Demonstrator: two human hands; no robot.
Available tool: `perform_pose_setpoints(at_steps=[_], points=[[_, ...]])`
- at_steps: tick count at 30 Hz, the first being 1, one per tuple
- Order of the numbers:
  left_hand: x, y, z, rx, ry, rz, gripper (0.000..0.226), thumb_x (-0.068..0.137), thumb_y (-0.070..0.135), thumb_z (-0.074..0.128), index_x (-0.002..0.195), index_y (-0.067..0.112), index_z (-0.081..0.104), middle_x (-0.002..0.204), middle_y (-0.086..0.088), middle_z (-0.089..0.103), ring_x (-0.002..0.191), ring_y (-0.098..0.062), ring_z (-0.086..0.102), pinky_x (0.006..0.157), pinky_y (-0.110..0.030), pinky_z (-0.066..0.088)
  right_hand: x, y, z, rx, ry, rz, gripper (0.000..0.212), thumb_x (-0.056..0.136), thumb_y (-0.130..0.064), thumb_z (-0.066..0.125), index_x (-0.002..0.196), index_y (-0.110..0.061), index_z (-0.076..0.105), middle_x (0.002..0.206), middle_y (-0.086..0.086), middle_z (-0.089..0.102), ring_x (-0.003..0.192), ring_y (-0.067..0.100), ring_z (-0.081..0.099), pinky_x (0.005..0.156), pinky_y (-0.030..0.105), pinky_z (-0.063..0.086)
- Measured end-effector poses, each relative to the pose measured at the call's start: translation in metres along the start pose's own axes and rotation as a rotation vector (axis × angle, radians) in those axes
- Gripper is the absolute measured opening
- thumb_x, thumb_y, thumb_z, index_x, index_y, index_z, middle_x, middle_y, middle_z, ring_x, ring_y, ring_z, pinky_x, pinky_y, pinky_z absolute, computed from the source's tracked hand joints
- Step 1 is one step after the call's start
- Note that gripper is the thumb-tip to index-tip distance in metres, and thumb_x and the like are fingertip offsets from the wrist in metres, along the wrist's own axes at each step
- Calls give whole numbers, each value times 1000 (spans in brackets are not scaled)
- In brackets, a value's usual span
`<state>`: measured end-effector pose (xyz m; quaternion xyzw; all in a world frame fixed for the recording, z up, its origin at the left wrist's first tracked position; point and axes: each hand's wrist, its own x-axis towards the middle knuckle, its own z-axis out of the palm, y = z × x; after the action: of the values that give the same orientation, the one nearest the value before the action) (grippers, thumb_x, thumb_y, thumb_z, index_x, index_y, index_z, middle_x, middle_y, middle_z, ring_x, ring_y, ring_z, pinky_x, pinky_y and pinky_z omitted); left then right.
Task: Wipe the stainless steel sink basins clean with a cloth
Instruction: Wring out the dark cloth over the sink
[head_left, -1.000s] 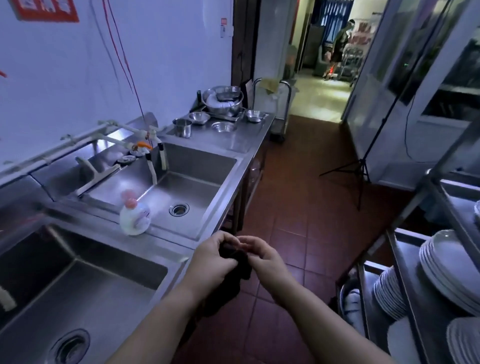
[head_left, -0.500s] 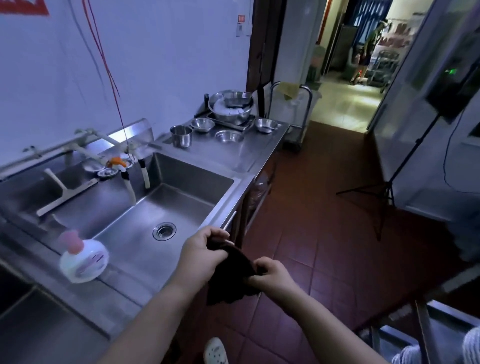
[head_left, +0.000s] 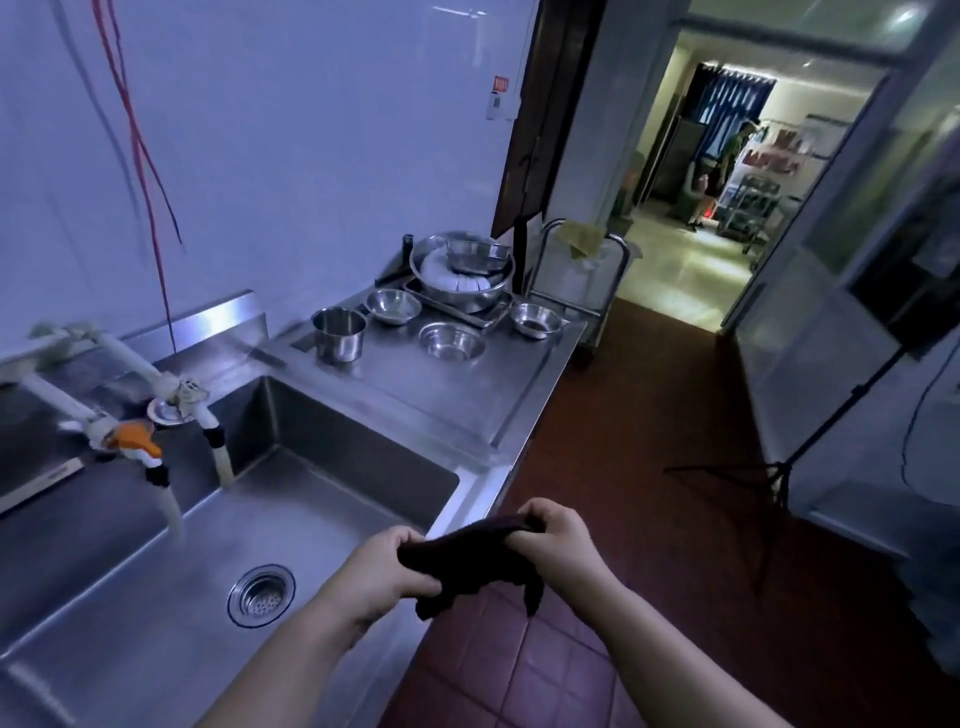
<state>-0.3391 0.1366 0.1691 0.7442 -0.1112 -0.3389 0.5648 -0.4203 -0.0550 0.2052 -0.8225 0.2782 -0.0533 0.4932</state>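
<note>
A dark cloth is stretched between my two hands over the front right corner of the stainless steel sink basin. My left hand grips its left end above the basin's front rim. My right hand grips the right end, just past the counter edge over the floor. The basin is dry-looking, with a round drain strainer near its front. Two white taps with hose ends hang over its left side.
Steel bowls, a steel cup and a big stacked basin stand on the drainboard behind the sink. Red tiled floor lies to the right, with a tripod, a trolley and an open doorway beyond.
The view has swung right and closer to the right-hand basin; the soap bottle and left basin have left the view. My hands have pulled apart, spreading the cloth out between them.
</note>
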Motion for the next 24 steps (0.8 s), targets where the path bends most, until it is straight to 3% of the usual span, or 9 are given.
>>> perform_pose_setpoints(at_steps=[3,6,8,12,16,19,22,24], points=[[24,6,-18,40,32,-8,34,49,8,68,82,4,60,69,-4,59,69,-16,55,64,-27,42,40,-9,8,-11,-41,-12,4,69,-2,59,72,-4,60,66,12,60,60,25,59,57,43,52],[45,3,-40,25,170,7,17,64,2,70,75,11,60,64,3,60,62,-10,56,56,-19,41,79,-13,27,-31,-121,-19,6,67,-4,61,70,-9,62,66,13,64,62,30,66,59,45,55],[58,-2,-54,-8,286,14,17,71,-3,65,77,13,63,68,1,66,65,-11,61,55,-17,44,103,-13,46,-26,-219,-16,8,65,-7,60,73,-8,61,65,17,68,62,34,69,54,41,55],[93,-13,-76,-66,496,-35,18,78,-1,59,86,15,61,78,-4,68,67,-13,66,49,-16,46,157,-10,84,-107,-346,-60,8,71,-10,63,70,-18,60,52,-6,64,50,8,63,49,24,50],[145,-22,-85,-62,639,-51,19,85,10,61,97,24,56,94,1,66,86,-15,64,60,-23,50,225,-10,107,-102,-410,-82,9,74,-18,64,68,-23,59,57,-9,58,52,4,55,51,21,46],[191,-19,-79,-84,743,-77,20,86,14,61,92,32,54,92,4,66,86,-13,63,63,-26,52,284,-9,110,-104,-485,-78,6,76,-19,63,74,-21,59,61,-8,56,50,0,52,48,16,41],[239,-9,-71,-82,819,-130,23,87,15,61,87,35,50,87,7,63,79,-9,61,52,-13,44,337,-6,107,-114,-561,-64,9,77,-16,64,72,-17,56,57,-5,51,48,5,47,49,21,38],[269,-2,-69,-103,836,-169,17,88,15,62,94,28,53,89,7,64,81,-9,62,63,-19,47,370,-3,105,-129,-574,-58,10,76,-15,66,71,-15,57,56,-4,51,49,6,47,49,22,38]])
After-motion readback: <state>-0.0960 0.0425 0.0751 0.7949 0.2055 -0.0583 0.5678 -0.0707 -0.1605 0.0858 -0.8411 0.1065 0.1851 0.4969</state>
